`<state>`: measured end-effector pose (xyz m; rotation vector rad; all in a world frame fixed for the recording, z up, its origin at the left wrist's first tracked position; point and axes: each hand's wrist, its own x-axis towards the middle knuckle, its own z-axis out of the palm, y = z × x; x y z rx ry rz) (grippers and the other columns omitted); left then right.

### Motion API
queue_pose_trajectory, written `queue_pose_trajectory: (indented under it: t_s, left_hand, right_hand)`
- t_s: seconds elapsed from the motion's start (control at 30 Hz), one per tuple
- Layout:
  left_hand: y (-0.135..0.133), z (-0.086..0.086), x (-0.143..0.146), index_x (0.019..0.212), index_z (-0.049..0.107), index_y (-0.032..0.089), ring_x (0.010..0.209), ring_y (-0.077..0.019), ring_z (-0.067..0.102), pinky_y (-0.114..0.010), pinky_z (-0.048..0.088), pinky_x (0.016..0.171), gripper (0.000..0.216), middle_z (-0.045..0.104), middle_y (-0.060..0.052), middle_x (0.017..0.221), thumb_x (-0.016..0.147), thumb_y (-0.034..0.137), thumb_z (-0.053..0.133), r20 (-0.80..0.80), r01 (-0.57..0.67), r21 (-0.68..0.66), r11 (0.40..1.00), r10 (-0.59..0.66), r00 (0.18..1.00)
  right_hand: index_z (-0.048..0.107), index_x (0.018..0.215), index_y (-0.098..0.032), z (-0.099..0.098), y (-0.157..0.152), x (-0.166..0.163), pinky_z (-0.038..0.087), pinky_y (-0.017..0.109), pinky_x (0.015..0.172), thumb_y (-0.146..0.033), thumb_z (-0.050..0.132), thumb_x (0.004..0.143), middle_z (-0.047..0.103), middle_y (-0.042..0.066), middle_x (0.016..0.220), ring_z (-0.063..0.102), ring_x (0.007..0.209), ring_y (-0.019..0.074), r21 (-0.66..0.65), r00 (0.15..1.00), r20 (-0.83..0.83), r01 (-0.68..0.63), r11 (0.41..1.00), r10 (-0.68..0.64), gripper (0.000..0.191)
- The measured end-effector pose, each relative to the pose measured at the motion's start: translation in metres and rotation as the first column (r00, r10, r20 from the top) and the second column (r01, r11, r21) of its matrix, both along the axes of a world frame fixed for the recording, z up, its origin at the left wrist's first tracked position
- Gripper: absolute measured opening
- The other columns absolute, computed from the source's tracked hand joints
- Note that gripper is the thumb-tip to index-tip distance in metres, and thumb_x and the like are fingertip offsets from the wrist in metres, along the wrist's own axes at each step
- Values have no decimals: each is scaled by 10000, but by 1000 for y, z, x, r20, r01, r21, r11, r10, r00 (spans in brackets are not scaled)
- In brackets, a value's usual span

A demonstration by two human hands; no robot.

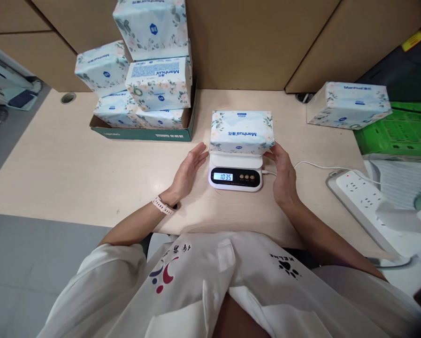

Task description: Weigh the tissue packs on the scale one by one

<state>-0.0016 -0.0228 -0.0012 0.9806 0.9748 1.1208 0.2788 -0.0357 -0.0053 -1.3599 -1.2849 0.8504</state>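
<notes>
A pack of tissues [241, 129] with a floral print rests on a white digital scale [235, 178], whose lit display reads 103.5. Just left of the pack is my left hand [189, 170], its fingers stretched out and apart from it, with a pale watch strap on the wrist. My right hand [284, 176] is at the pack's right end, fingers extended, the fingertips at or very near its lower right corner; whether they touch it I cannot tell. Neither hand is wrapped round anything.
Several more tissue packs [157, 84] are piled in a green open box [140, 134] at the back left. Another tissue pack [349, 105] lies at the right by a green crate [410, 131]. A white power strip [363, 195] and a thin cable [319, 166] are at the right.
</notes>
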Motion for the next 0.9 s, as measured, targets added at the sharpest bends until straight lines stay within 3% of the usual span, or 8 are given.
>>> queue_pose_trajectory:
  t_s: [0.43, 0.7, 0.9]
  left_hand:
    - [0, -1, -1, 1576, 572, 231, 1616, -360, 490, -545, 288, 1414, 837, 503, -127, 1733, 972, 809, 546, 14, -25, -19, 1000, 26, 1000]
    - [1, 0, -1, 1612, 526, 204, 1626, -368, 470, -531, 303, 1402, 881, 453, -152, 1762, 968, 805, 552, 12, -31, -23, 999, 31, 999]
    - [2, 1, 0, 1628, 502, 249, 1680, -355, 377, -529, 328, 1385, 841, 351, -99, 1823, 981, 784, 555, -64, -69, 60, 996, 72, 995]
  right_hand:
    - [627, 1535, -321, -4, 2, 2, 472, 619, 1270, -849, 450, 986, 629, 95, 1621, 667, 1415, 325, -4, 1000, 8, 18, 1000, -18, 782]
    - [612, 1557, -289, -9, 5, 5, 450, 622, 1287, -836, 464, 992, 628, 121, 1622, 662, 1432, 335, 29, 1000, -5, 30, 999, -30, 801]
    - [584, 1592, -263, 3, 5, 0, 402, 593, 1337, -845, 475, 982, 595, 118, 1657, 597, 1519, 337, -20, 998, 4, 60, 998, -60, 850]
